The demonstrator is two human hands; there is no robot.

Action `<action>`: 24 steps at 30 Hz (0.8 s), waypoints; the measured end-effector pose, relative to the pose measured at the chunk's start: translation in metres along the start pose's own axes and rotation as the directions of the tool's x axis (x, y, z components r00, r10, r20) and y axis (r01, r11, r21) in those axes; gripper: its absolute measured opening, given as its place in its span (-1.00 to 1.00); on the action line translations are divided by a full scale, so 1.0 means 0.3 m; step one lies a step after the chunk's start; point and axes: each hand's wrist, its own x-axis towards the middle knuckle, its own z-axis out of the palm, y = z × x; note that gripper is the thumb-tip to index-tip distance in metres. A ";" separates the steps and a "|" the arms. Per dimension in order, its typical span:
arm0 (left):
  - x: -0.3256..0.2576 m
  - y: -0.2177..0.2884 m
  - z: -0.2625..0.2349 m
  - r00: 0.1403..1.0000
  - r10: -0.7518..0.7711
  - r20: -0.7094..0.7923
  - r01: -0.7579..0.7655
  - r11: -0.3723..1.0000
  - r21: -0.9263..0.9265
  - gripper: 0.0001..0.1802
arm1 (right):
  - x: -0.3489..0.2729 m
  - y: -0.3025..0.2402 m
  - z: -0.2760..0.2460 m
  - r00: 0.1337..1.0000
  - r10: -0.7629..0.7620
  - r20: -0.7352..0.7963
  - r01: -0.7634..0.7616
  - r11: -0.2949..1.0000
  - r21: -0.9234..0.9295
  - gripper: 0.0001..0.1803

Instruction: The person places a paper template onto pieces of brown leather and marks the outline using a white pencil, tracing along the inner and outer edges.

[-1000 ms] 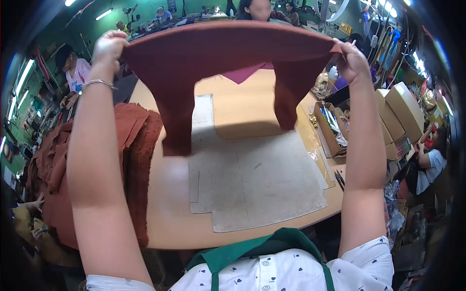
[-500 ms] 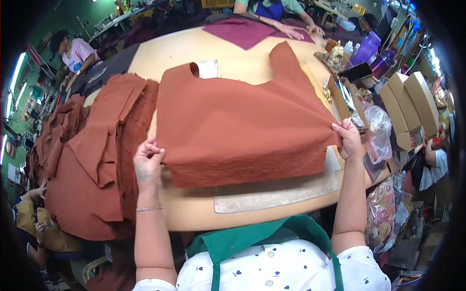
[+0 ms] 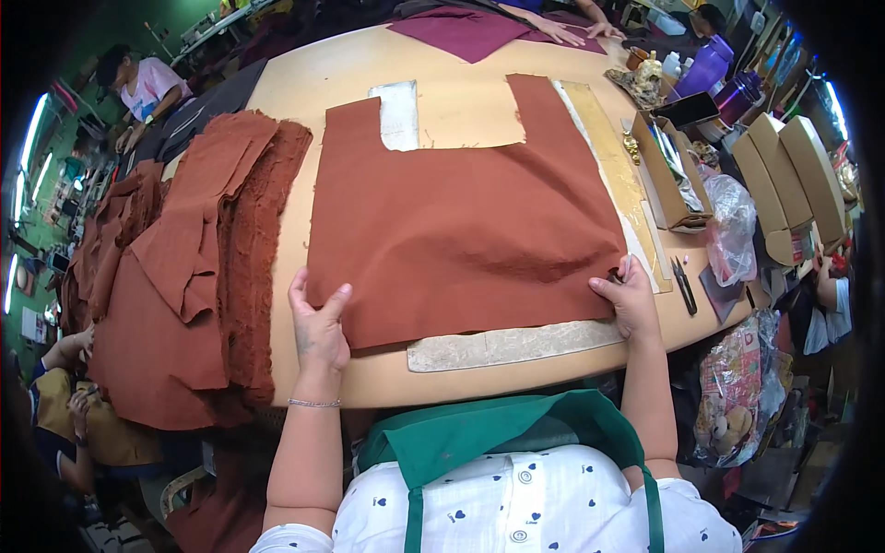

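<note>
A rust-brown cut fabric piece (image 3: 461,230) with a square notch in its far edge lies spread on the table, wrinkled toward its right half. My left hand (image 3: 320,324) rests at its near left corner, thumb and fingers apart at the edge. At the near right edge, my right hand (image 3: 634,302) pinches the cloth between thumb and fingers. Partly hidden beneath the fabric are pale flat pattern pieces: a strip (image 3: 512,347) along the near edge, a whitish one (image 3: 399,115) in the notch and a yellowish one (image 3: 604,147) at the right.
Stacked rust-brown fabric (image 3: 184,276) stands at the left. To the right are a cardboard box of tools (image 3: 671,180), small black-handled snips (image 3: 684,286) and a clear plastic bag (image 3: 730,226). Maroon cloth (image 3: 466,32) lies across the table near a co-worker's hands (image 3: 562,33).
The fabric has come down from a lifted, stretched position to lie flat on the table. My left hand has loosened its pinch and moved right; my right hand has moved slightly left and nearer me.
</note>
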 end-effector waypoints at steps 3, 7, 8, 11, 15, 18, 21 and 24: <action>-0.034 0.048 -0.020 0.999 0.022 0.047 -0.028 0.993 0.114 -0.21 | -0.035 -0.045 0.039 1.000 -0.003 -0.029 0.004 0.999 0.033 -0.51; -0.070 0.097 -0.091 0.974 -0.154 0.164 0.070 0.902 0.427 -0.24 | -0.094 -0.091 -0.029 1.000 0.024 0.000 -0.024 0.991 -0.130 -0.52; -0.075 0.091 -0.135 0.976 -0.144 0.164 0.061 0.901 0.430 -0.24 | -0.114 -0.102 -0.067 0.998 0.059 0.008 -0.054 0.954 -0.296 -0.54; -0.051 0.089 -0.158 0.982 0.103 0.156 -0.187 0.538 0.822 -0.43 | -0.103 -0.111 -0.104 0.972 -0.224 -0.070 0.101 0.667 -0.738 -0.63; 0.145 0.063 -0.143 0.880 0.360 0.311 -0.427 0.313 0.848 -0.56 | -0.039 -0.170 0.065 0.833 -0.548 0.073 0.278 0.301 -0.912 -0.65; 0.392 0.033 -0.088 0.917 0.296 0.268 -0.393 0.561 0.728 -0.60 | 0.011 -0.145 0.253 0.853 -0.414 0.318 0.505 0.497 -0.706 -0.69; 0.645 0.025 0.024 0.962 0.214 0.169 -0.267 0.612 0.744 -0.52 | 0.035 -0.064 0.386 0.775 -0.406 0.485 0.632 0.481 -0.608 -0.68; 0.841 -0.001 0.093 0.970 0.209 0.123 -0.203 0.416 0.887 -0.42 | 0.046 0.041 0.423 0.698 -0.465 0.544 0.709 0.348 -0.613 -0.69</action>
